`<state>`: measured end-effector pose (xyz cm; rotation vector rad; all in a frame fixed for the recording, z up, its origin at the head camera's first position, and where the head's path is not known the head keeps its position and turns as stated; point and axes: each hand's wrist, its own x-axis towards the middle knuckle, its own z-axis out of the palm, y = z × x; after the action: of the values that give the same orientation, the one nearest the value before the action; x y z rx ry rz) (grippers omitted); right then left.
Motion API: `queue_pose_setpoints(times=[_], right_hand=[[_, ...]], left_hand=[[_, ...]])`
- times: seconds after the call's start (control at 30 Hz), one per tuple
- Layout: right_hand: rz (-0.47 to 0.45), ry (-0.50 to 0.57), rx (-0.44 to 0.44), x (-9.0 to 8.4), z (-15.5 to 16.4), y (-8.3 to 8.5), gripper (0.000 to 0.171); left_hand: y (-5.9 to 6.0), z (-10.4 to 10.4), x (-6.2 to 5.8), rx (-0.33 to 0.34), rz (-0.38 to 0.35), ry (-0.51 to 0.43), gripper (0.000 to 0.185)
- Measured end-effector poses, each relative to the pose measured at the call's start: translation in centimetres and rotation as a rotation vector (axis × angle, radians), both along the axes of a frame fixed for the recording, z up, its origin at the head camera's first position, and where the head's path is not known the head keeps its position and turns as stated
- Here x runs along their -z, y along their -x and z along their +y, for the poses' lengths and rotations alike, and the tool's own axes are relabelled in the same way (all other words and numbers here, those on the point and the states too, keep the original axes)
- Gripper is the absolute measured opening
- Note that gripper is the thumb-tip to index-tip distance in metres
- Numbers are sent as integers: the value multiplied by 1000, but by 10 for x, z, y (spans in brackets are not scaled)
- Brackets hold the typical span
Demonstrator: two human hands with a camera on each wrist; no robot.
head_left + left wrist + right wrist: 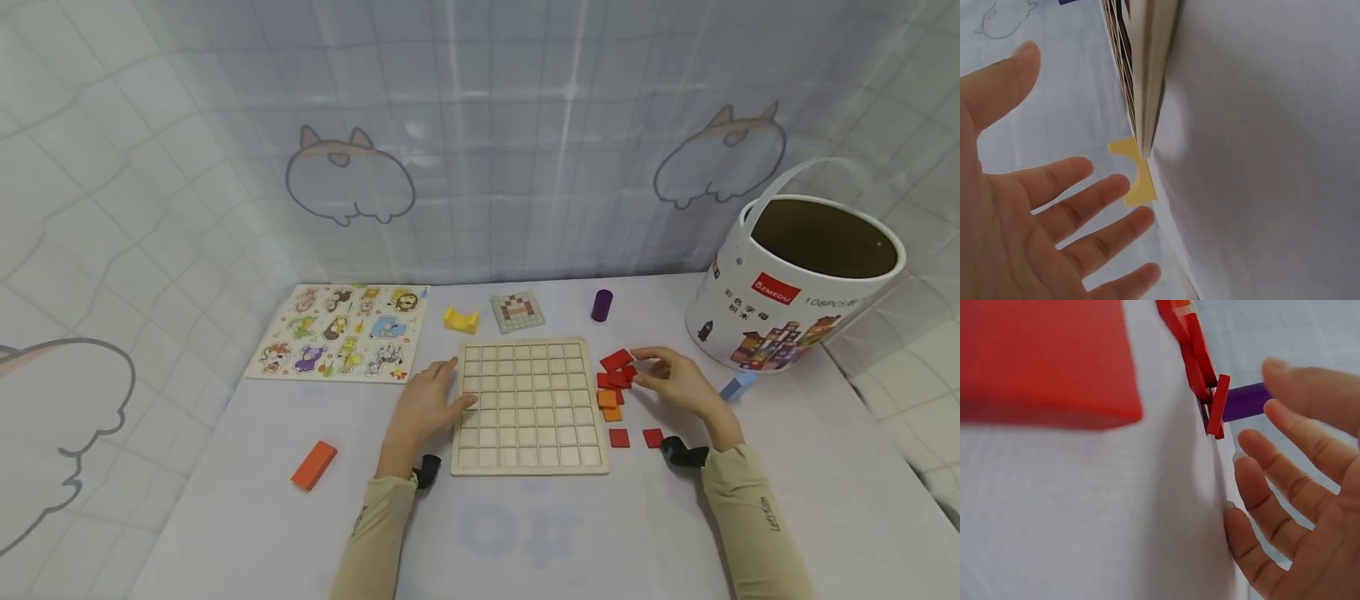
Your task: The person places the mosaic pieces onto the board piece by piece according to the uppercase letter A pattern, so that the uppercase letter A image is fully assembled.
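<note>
While my left hand [423, 408] lies spread flat against the near-left edge of the grid board [529, 407], fingers straight and holding nothing, my right hand [678, 385] sits just right of the board with loosely spread fingers reaching into the tile pile [617, 377]. The right wrist view shows those fingers [1285, 487] apart and nothing pinched yet; one red tile [1217, 406] stands on edge just off the fingertips.

As I judge it, the step is taking one tile from the heap. To do it well I would close thumb and forefinger on the topmost red tile alone, lifting straight up so the orange tiles [609, 402] beneath don't slide, and keep the left palm braced so the board doesn't shift.

For room: two loose red tiles [635, 437] lie toward my wrist, so I shouldn't drag the heel of the hand back. The blue block [738, 385] sits just outside the hand and the bucket [795, 287] beyond it, so swinging outward is tight. The way inward over the board is open, all cells look bare. Ahead of the fingers the purple cylinder [602, 305] stands upright, near enough to knock over. Past my left fingertips the yellow block [1133, 178] lies apart, and the orange block [313, 464] sits well outside that hand.
</note>
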<state>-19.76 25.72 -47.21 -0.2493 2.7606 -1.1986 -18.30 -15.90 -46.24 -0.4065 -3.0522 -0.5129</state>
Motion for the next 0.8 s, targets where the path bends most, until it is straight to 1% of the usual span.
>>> queue_pose_setpoints(times=[0.13, 0.2, 0.4, 0.43, 0.57, 0.67, 0.8], right_hand=[[-35, 52, -4, 9, 5, -2, 45], [-30, 55, -8, 12, 7, -3, 43], [64, 12, -5, 15, 8, -3, 34], [72, 7, -5, 15, 8, -3, 33], [72, -5, -10, 18, 4, -2, 32], [77, -6, -10, 20, 2, -1, 31], [81, 4, -12, 20, 1, -1, 32]], left_hand=[[-3, 5, 1, 20, -66, -34, 79], [-4, 9, 1, 36, -97, -38, 79], [-6, 17, 2, 76, -155, 28, 81], [-7, 17, 3, 81, -172, 46, 82], [-13, 15, 6, 89, -227, 61, 81], [-16, 13, 6, 90, -220, 43, 76], [-16, 11, 5, 98, -204, 34, 66]])
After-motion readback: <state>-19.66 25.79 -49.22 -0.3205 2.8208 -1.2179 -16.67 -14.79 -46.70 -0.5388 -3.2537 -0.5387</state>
